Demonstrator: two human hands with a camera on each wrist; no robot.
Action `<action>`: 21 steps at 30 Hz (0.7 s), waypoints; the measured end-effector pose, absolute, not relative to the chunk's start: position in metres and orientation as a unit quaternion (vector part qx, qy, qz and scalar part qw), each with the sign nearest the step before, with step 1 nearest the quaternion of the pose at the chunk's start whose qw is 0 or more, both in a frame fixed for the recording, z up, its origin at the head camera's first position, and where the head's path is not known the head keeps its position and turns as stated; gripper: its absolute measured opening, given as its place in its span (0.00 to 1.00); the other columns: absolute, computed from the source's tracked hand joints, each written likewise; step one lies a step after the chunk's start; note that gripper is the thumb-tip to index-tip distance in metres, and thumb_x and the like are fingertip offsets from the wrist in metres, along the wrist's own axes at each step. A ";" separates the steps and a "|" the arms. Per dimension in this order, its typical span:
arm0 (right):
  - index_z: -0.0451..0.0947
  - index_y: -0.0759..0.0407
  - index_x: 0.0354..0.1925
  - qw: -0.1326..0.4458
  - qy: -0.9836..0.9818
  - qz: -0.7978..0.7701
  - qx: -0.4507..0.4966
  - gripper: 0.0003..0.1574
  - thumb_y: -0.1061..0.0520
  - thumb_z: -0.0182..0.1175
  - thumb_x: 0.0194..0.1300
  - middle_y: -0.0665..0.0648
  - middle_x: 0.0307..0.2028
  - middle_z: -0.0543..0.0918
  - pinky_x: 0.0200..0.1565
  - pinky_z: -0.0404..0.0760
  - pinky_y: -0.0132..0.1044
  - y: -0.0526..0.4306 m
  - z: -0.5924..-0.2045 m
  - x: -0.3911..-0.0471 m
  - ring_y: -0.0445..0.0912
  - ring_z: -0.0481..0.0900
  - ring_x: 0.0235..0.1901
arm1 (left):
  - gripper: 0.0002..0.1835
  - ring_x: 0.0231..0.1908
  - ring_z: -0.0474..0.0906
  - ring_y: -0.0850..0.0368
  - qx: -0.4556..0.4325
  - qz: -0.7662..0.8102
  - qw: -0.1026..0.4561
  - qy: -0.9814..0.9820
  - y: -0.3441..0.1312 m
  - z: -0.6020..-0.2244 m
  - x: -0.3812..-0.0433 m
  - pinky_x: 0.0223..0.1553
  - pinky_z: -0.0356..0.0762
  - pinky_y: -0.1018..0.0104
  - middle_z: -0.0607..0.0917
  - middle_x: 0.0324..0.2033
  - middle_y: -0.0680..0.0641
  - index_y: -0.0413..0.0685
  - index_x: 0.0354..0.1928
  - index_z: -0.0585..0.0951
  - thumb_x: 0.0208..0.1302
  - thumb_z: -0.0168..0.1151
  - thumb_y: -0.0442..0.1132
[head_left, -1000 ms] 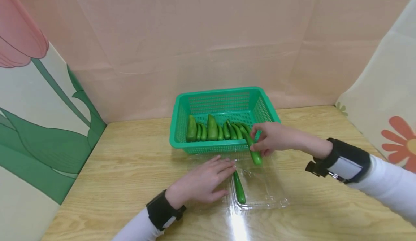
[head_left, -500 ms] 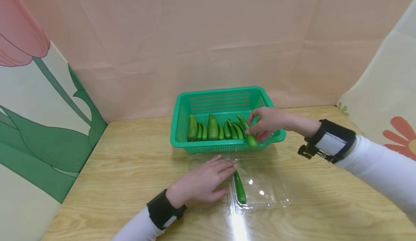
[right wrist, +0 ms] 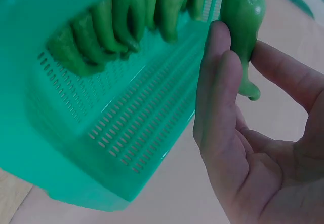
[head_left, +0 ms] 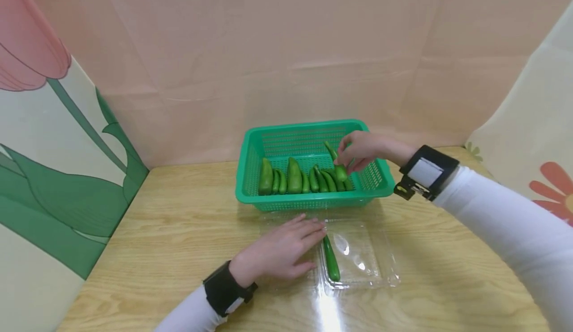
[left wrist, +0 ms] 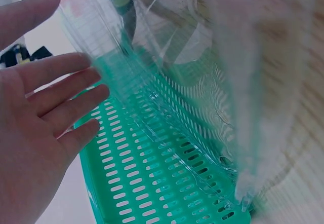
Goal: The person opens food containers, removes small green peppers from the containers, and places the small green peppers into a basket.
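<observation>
Over the right part of a green plastic basket (head_left: 309,204), my right hand (head_left: 360,150) pinches a green chili pepper (right wrist: 244,19) between thumb and fingertips. Its thin tip points down in the right wrist view. Below it, several more green peppers (head_left: 294,177) stand in a row along the basket's near side. My left hand (head_left: 282,247) rests with extended fingers at the hinge of an opened clear plastic clamshell box (head_left: 358,255). One slim green pepper (head_left: 331,260) lies along the left side of the box's right half, its upper end close to my left fingertips.
The basket stands at the back of a wooden table (head_left: 179,232), against a pink backdrop (head_left: 268,63). Flower-printed panels close in the left and right sides. The clamshell lies directly in front of the basket.
My right hand has carried the pepper from over the box's upper edge back and slightly left, over the basket's interior. My left hand and the pepper in the box have stayed put.
</observation>
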State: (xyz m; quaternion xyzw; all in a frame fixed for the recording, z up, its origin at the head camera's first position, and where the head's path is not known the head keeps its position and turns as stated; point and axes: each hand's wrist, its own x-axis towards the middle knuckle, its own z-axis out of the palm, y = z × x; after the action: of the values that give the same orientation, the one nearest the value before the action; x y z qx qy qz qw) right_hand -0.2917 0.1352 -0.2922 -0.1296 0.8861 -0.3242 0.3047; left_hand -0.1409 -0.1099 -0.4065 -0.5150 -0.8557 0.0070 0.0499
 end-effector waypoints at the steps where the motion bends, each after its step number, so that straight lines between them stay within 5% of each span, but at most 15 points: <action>1: 0.68 0.66 0.49 0.305 0.887 -0.323 -0.127 0.22 0.53 0.60 0.64 0.59 0.34 0.82 0.32 0.86 0.35 0.135 -0.293 -0.295 0.45 0.85 0.30 | 0.38 0.69 0.60 0.52 -0.516 0.007 0.051 -0.855 -0.110 -0.406 -0.141 0.73 0.50 0.54 0.65 0.69 0.44 0.44 0.69 0.63 0.63 0.56 0.58; 21: 0.77 0.70 0.40 0.292 0.912 -0.276 -0.087 0.15 0.57 0.60 0.62 0.58 0.27 0.85 0.27 0.84 0.31 0.126 -0.311 -0.333 0.43 0.85 0.25 | 0.38 0.70 0.59 0.52 -0.512 0.008 0.047 -0.858 -0.108 -0.406 -0.137 0.74 0.48 0.55 0.64 0.69 0.44 0.44 0.70 0.61 0.63 0.55 0.58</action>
State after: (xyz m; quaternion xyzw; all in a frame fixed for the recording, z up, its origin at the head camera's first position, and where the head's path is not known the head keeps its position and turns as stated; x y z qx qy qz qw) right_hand -0.3331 0.1260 -0.3114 -0.0870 0.9118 -0.2758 0.2916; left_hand -0.1374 -0.1084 -0.4059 -0.5118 -0.8578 0.0075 0.0471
